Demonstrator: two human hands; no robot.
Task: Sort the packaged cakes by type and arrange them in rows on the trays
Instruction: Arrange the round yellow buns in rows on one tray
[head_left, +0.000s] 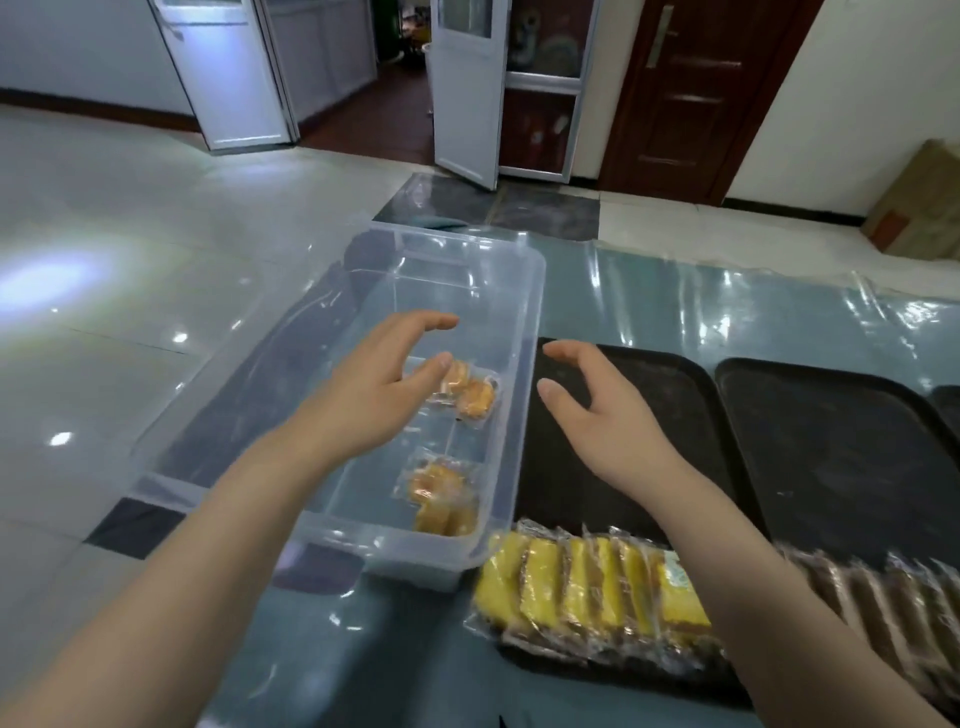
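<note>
Both hands hovered over the clear bin (519, 291), holding nothing: the left hand (374, 387) with fingers spread above the far orange cake packet (470, 395), the right hand (597, 415) spread at the bin's right wall. A second orange packet (441, 499) lay at the bin's near end. The slick wrappers would likely slip from a loose pinch, and a reaching forearm might scatter the yellow cake row (587, 587) on the black tray (649, 395) just right of the bin.

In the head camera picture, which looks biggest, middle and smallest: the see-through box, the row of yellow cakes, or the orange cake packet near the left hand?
1. See-through box
2. Row of yellow cakes, though nearness to the camera enlarges it
3. Orange cake packet
</note>
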